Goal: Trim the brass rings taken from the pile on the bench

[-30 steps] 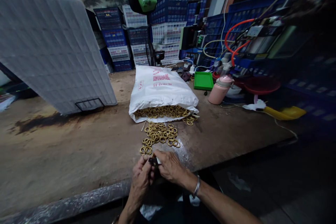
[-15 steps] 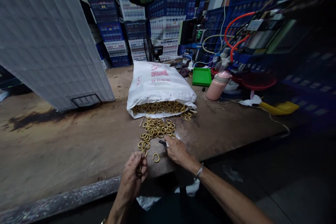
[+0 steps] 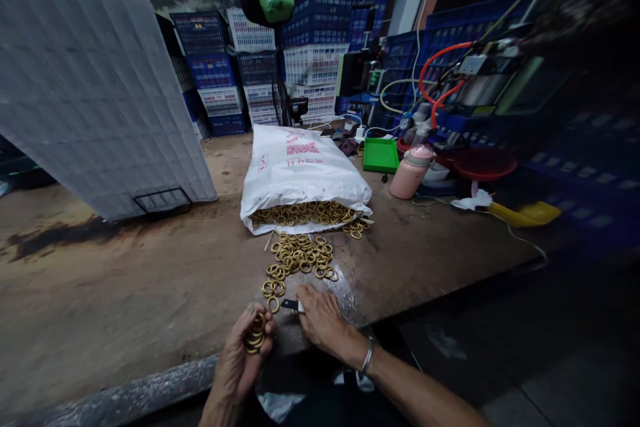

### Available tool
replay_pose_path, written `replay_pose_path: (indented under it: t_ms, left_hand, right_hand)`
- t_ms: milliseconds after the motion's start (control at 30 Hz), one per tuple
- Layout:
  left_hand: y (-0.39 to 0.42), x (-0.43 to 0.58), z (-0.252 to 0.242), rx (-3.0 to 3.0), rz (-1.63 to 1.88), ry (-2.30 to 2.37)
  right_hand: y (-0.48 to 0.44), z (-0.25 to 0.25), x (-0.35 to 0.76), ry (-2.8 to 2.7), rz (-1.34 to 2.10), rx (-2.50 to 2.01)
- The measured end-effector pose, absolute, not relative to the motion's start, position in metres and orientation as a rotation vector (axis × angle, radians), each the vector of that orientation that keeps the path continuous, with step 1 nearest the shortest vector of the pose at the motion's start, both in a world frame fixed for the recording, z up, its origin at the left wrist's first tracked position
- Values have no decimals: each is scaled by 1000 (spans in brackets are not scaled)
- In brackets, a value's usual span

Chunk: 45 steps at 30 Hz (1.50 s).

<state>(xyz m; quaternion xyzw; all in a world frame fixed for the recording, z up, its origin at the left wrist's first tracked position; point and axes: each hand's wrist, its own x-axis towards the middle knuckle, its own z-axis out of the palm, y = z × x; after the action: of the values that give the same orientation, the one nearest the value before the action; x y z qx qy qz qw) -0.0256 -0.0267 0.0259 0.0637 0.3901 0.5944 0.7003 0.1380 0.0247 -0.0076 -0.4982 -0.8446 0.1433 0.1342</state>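
Observation:
My left hand point(image 3: 245, 353), at the table's front edge, is curled around several brass rings point(image 3: 255, 333) that lie stacked in the palm. My right hand point(image 3: 323, 320) rests close to the tabletop, its fingers closed on a small knife point(image 3: 290, 305) with a dark blade pointing left; most of the handle is hidden. One loose ring point(image 3: 273, 305) lies just left of the blade tip. Beyond both hands a spread of brass rings point(image 3: 295, 255) runs back to a white woven sack point(image 3: 305, 173), whose open mouth shows many more inside.
A tall pale padded panel point(image 3: 100, 93) stands on the wooden table point(image 3: 150, 280) at left. To the right are a green tray point(image 3: 381, 155), a pink bottle point(image 3: 413, 172), a yellow scoop point(image 3: 525, 213) and a machine with orange hoses point(image 3: 430, 73). Stacked crates point(image 3: 315, 65) fill the back.
My right hand has moved left and nearer to me with the knife. The lone ring in front of it has left its spot. My left hand has drawn back, and its rings show more.

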Motion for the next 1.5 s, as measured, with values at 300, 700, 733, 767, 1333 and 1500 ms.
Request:
replay_pose_path:
  t_ms: [300, 700, 733, 767, 1333, 1500]
  left_hand:
    - [-20, -5, 16, 299, 1187, 1047]
    - [-14, 13, 14, 567, 1241, 1093]
    - [-14, 13, 13, 604, 1244, 1143]
    - [-14, 13, 13, 650, 1242, 1202]
    - [-17, 17, 16, 826, 1268, 1414]
    - [-18, 18, 15, 641, 1143, 1251]
  right_hand:
    - [41, 6, 150, -2304, 693, -1286]
    - [35, 32, 141, -2141, 891, -1125]
    - [36, 32, 140, -2085, 932, -1161]
    - [38, 32, 139, -2031, 967, -1199]
    - [38, 22, 137, -1682, 1567, -1331]
    - [41, 23, 135, -1865, 1188, -1362]
